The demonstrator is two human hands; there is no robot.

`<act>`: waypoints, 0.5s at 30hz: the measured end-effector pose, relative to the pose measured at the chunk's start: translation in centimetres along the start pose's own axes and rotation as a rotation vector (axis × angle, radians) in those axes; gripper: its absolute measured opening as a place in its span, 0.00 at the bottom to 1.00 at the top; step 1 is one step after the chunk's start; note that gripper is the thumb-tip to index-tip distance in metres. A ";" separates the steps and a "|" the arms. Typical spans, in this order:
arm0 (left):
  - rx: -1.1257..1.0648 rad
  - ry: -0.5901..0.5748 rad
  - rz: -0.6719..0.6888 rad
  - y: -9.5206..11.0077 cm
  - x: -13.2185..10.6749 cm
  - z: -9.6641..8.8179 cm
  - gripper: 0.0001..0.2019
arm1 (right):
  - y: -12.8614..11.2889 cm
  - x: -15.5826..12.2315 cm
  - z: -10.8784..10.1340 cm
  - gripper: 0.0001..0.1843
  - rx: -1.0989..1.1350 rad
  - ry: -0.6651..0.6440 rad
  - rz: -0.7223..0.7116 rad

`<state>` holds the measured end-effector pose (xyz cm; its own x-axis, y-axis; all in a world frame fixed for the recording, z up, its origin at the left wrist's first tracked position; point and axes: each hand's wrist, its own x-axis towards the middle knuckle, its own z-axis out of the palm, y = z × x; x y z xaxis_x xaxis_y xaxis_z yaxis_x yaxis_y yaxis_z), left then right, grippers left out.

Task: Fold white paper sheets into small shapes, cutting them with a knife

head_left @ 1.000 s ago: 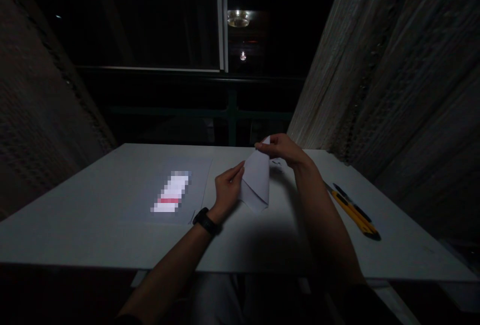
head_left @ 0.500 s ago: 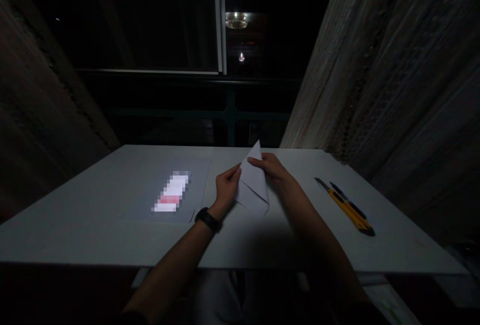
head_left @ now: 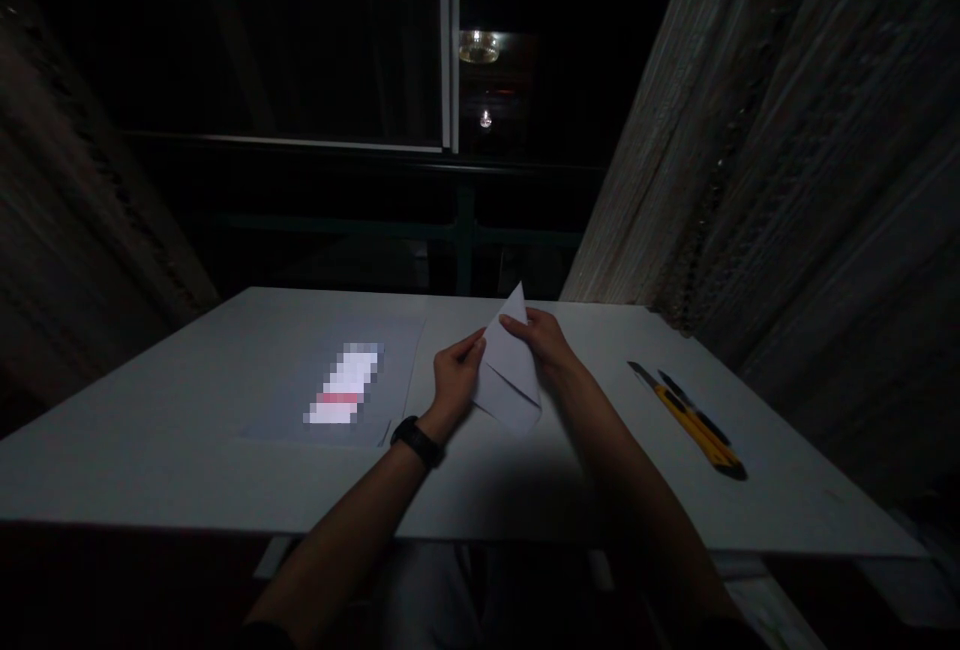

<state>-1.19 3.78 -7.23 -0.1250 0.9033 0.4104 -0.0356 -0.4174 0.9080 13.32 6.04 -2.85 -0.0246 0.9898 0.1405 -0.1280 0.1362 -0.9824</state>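
I am inspecting a white tabletop under dim light. Above it, around midway between its left and right edges and towards the far edge, two hands are holding a white paper. The left hand, below a black wristband, is pinching the paper's left side between thumb and finger. The right hand is gripping its right side, the thumb pressing the front face below the tip.

On progress, I am judging the shaping as partly done: a pointed upper end and an overlapping diagonal flap are showing. The lower end is hanging uneven, and I am seeing no fastening on the flap. I cannot tell how much is remaining.

Towards the right edge, a yellow cutter is lying untouched, blade exposed, just beside a dark pen. Towards the left edge, a flat sheet is lying beneath a bright, pixelated object.
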 end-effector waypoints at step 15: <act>-0.107 0.070 -0.130 -0.4 0.7 -0.1 0.18 | -0.4 -16.3 -7.6 0.17 -0.703 -0.002 -0.020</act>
<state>-1.40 4.58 -7.35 -0.1815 0.9427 0.2799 -0.1608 -0.3093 0.9373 21.27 -9.82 -5.67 -0.0314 0.9868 0.1591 0.5425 0.1505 -0.8264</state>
